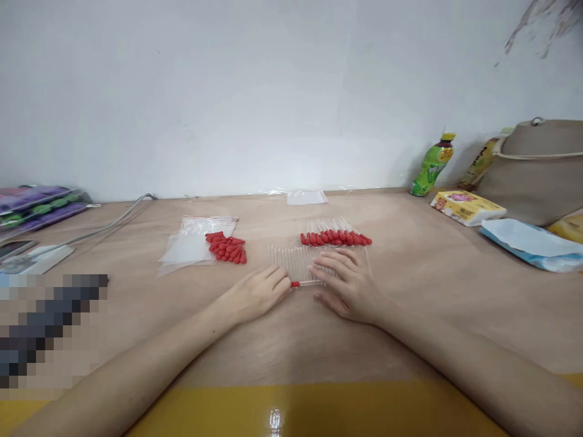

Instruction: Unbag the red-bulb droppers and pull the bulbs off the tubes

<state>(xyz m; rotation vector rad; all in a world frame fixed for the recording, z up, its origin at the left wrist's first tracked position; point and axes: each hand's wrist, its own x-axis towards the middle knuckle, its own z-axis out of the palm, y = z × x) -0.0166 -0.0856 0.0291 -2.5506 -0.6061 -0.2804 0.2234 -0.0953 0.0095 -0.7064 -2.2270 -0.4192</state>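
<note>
Pale, scuffed wall (255,103) stood behind a table (282,346) covered in brown paper, which I watched from afar through the camera on the wearer's head. Near the middle, the left hand (262,295) was closed around one red bulb (296,284), its fingers pinched together. One clear tube (310,283) ran from that bulb toward the right hand (349,283), whose fingers were loosely bent and spread over a row of bare tubes (288,261); I could not tell whether it gripped the tube's far end. I judged the step in hand to be joining bulb and tube, and the next move to call for a straight, gentle push, with the thin tube kept in line. Counting, I made out two hands and one bulb-and-tube pair between them. Beyond the right hand lay roughly a dozen bulb-tipped tubes (334,238), red ends toward the wearer. Bare tubes numbered more than ten, some hidden by the fingers. To the left, loose red bulbs (226,247) overlapped too much to count exactly, perhaps two dozen, against at least two clear plastic bags (194,240). Far right stood one green bottle (432,167), one yellow tissue pack (467,207) and one grey-brown bag (537,176).
</note>
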